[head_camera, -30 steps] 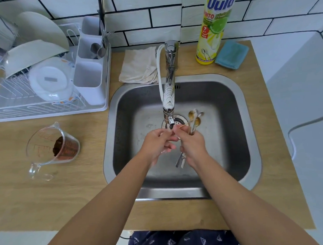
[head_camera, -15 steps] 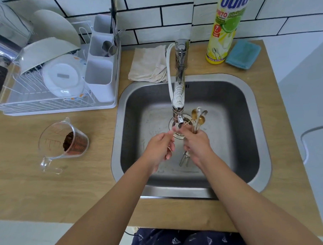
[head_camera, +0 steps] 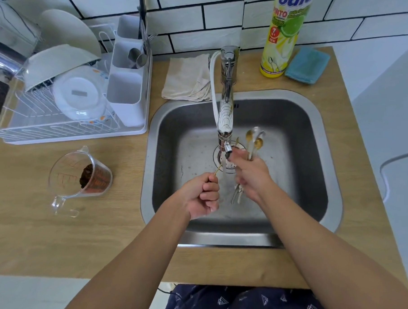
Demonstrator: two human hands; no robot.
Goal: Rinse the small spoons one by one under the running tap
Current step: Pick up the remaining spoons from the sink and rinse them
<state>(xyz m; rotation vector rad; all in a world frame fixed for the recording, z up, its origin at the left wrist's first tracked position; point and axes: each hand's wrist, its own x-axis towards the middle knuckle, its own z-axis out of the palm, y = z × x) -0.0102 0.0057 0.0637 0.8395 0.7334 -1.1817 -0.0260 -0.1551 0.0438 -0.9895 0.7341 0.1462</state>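
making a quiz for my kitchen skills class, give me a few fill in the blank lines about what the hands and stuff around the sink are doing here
1. The right hand holds a bundle of small ____ over the sink.
2. The left hand pinches one thin gold spoon handle beside the stream from the ____.
3. The yellow dish soap bottle stands just left of a ____ sponge.
4. The clear measuring jug lies on the wooden counter, to the ____ of the sink.

Missing words: spoons; tap; blue; left

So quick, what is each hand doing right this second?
Left hand: closed, pinching one thin gold spoon by its handle under the tap.
Right hand: closed around a bunch of small spoons.
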